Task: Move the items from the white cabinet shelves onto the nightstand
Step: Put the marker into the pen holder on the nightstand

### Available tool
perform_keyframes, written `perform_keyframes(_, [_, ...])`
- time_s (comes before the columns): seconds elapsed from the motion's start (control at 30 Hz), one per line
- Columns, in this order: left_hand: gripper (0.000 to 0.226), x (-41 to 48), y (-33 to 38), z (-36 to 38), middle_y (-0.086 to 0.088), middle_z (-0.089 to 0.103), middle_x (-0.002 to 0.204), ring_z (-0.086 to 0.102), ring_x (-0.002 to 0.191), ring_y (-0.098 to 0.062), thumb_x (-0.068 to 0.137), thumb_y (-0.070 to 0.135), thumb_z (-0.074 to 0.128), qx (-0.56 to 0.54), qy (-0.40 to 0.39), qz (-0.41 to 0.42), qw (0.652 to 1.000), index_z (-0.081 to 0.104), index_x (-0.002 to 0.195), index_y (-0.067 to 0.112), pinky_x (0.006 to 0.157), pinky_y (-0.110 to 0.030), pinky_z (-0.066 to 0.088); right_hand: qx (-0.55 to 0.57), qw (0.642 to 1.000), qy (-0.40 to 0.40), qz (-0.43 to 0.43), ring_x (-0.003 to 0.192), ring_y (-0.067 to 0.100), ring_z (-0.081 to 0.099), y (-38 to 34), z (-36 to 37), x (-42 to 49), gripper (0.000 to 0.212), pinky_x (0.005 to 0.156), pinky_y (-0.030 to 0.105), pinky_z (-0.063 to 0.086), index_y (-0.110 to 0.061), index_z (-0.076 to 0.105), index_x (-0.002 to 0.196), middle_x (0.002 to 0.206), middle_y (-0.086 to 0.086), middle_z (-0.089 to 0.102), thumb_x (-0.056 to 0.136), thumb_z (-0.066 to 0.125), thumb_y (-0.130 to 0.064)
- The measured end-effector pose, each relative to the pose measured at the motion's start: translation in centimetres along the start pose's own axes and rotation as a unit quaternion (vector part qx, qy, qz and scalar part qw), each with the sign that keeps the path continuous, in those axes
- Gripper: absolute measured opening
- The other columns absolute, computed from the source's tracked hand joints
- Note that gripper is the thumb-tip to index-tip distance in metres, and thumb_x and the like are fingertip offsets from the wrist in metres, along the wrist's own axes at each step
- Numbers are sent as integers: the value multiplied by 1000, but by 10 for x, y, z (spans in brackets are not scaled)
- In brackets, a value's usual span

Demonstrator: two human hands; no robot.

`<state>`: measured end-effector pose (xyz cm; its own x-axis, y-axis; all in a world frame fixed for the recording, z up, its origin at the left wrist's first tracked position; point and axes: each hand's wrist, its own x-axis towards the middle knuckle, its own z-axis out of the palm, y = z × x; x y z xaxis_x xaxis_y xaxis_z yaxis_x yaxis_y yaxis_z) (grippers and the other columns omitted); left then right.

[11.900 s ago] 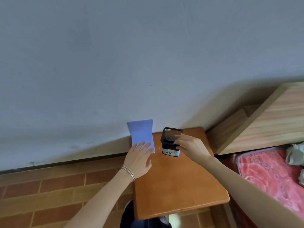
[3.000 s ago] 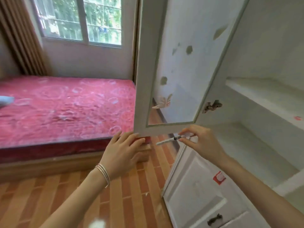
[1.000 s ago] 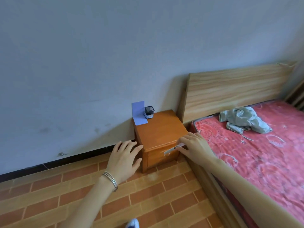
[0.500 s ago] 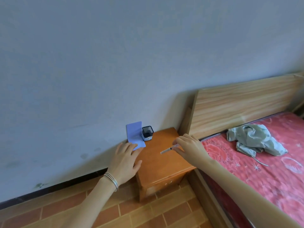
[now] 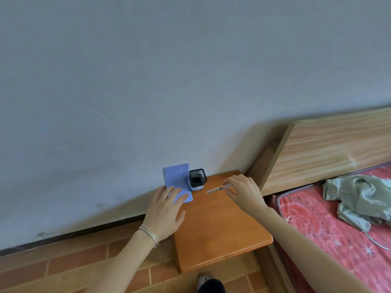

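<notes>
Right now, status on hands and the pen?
Left hand open, by blue card. Right hand pinching pen over nightstand, near mesh holder. Nothing between pen and holder.

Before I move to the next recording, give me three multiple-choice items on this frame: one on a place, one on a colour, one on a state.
1. Where does the mesh holder stand?
A. At the back of the nightstand, near the wall
B. On the bed
C. On the floor

2. What colour is the sheet propped against the wall?
A. Yellow
B. Blue
C. Black

3. What is the right hand doing?
A. Resting flat and empty
B. Gripping a cup
C. Pinching a pen

Answers:
1 A: the mesh holder sits at the nightstand's back left corner, beside the sheet.
2 B: its surface is plainly pale blue.
3 C: thumb and fingers pinch the pen's end above the nightstand.
</notes>
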<state>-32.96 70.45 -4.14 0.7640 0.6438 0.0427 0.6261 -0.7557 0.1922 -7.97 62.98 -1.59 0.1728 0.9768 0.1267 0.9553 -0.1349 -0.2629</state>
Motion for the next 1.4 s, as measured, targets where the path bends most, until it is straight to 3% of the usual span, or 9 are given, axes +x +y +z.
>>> perform_keyframes(0.13, [46,31,1,28,-3,64,113,58,104,-23,79,40,40,-13,-29,-30,999,68,110,20,92,-42,46,33,999,-31,22,89,22,60,33,36,39,13,75,36,43,-17,69,94,92,-2,69,88,60,-25])
perform_keyframes(0.3, [44,66,-2,66,-3,64,113,57,103,-24,79,39,40,-27,-38,-66,997,68,108,19,91,-44,48,60,996,-46,45,83,25,61,63,89,88,13,69,31,38,-17,70,94,88,1,69,87,60,-23])
perform_keyframes(0.5, [44,85,-20,115,-1,64,113,59,105,-23,80,38,41,-36,-26,-89,995,68,109,21,91,-44,48,77,992,-48,85,71,30,60,82,172,125,11,62,34,41,-13,70,83,75,4,66,82,59,-10])
perform_keyframes(0.67, [43,89,-42,149,-1,63,115,59,107,-23,81,37,41,-38,-23,-108,993,66,111,20,94,-43,47,64,990,-82,98,90,27,55,93,238,139,18,67,33,32,-14,69,93,88,2,68,88,52,-15])
perform_keyframes(0.87, [44,86,-51,170,-1,63,116,59,108,-23,81,38,39,-34,-41,-114,992,64,113,22,96,-43,46,52,983,-145,100,106,23,49,99,273,145,23,78,33,33,-18,67,106,106,-2,67,91,50,-20])
perform_keyframes(1.1, [45,92,-54,162,-4,63,114,59,107,-25,82,38,39,-39,-43,-89,994,66,113,19,93,-45,47,59,979,-188,56,124,20,42,103,250,136,41,92,33,33,-20,53,130,134,-4,52,90,58,-27])
perform_keyframes(1.23, [47,112,-47,131,-4,64,112,58,105,-26,80,40,40,-40,-32,-57,997,66,112,17,90,-44,48,41,980,-189,40,130,19,38,100,192,115,50,102,33,30,-23,43,137,143,-2,42,90,58,-27])
perform_keyframes(1.4, [57,148,-16,74,-5,62,117,55,110,-26,77,53,41,-45,-34,16,998,60,118,20,89,-52,47,27,978,-192,73,136,16,29,98,92,77,63,109,33,25,-25,25,146,150,-5,30,92,55,-35])
